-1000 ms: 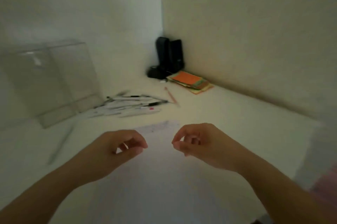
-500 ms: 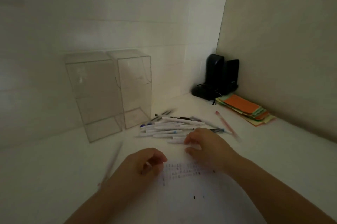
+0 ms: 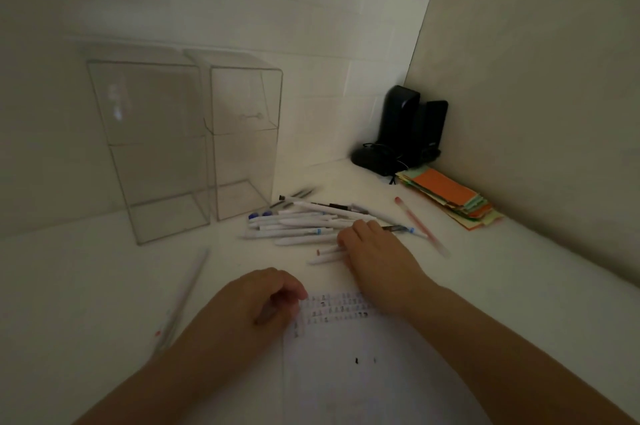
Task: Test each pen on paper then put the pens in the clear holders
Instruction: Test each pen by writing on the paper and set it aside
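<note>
Head view: loose pile of pens (image 3: pixel 304 225) lies on the white tabletop (image 3: pixel 502 286), just in front of two clear holders (image 3: pixel 183 147) that stand upright side by side against the wall; both holders look bare of pens. Right hand (image 3: pixel 372 249) rests over the near-right edge of the pile, fingers laid on the barrels; whether the grip has closed round any one pen cannot be told, since the fingertips are hidden. Left hand (image 3: pixel 258 303) sits on the top-left corner of the paper (image 3: pixel 346 355), fingers curled loosely, apparently pinning the sheet; nothing visibly held. Paper carries rows of small test marks near its top edge. One stray pen (image 3: pixel 183 296) lies apart to the left, a pink one (image 3: pixel 420 227) to the right of the pile. Judgement: pens are light, stiff, smooth plastic, round-barrelled, so likely to roll and to slip past each other when one is drawn from the heap. Best taken mid-barrel between thumb and two fingers, lifted clear rather than dragged. Holders look thin-walled and light; a careless drop could tip or shift them. Lighting dim; fine detail uncertain.
</note>
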`<state>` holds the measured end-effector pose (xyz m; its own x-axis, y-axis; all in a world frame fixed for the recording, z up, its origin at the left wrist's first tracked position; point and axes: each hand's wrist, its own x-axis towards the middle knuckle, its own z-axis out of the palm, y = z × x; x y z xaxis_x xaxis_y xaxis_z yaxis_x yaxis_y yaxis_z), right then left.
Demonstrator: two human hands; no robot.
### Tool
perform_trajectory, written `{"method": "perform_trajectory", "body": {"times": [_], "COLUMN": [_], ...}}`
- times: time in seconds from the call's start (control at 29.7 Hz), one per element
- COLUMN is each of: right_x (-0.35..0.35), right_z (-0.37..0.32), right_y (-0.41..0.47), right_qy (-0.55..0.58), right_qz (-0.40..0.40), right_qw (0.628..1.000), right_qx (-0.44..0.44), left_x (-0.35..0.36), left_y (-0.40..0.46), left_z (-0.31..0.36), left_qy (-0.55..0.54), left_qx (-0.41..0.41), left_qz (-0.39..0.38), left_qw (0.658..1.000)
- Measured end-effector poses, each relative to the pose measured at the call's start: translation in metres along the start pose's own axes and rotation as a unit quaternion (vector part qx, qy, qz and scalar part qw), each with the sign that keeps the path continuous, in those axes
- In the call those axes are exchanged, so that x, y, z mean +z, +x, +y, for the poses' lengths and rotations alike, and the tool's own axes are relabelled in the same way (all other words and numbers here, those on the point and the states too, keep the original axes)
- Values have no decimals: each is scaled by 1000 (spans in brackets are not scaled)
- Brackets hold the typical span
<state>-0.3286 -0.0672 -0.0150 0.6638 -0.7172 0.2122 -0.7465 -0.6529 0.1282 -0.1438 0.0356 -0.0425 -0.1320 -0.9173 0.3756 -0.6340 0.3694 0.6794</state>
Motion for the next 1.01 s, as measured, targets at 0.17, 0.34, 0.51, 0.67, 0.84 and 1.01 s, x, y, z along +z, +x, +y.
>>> {"method": "perform_trajectory", "body": {"times": [0.17,0.34,0.51,0.67,0.84,1.01], "right_x": [-13,-47,-31,-22,-21,-24], "right_z": [-6,-23,-44,-49,-54,-43], "right_y": [-8,-26,-37,-38,-39,-34], "right_qy": [-22,613,836,858,881,888], "right_qz": [-51,44,-10,-17,-33,21], "right_qw": [995,769,522,487,449,423], "right_qx": [-78,175,167,163,144,178], "left_x": [0,-4,-5,-7,-3,-7], "left_y": [-1,-4,-8,-6,-4,-1], "left_z": [2,11,25,26,23,20], "left_qy": [26,15,-19,11,20,-63], "left_qx": [4,13,65,107,125,16], "left_qz": [10,32,-34,-33,-18,-47], "left_qw": [1000,999,997,994,992,997]}}
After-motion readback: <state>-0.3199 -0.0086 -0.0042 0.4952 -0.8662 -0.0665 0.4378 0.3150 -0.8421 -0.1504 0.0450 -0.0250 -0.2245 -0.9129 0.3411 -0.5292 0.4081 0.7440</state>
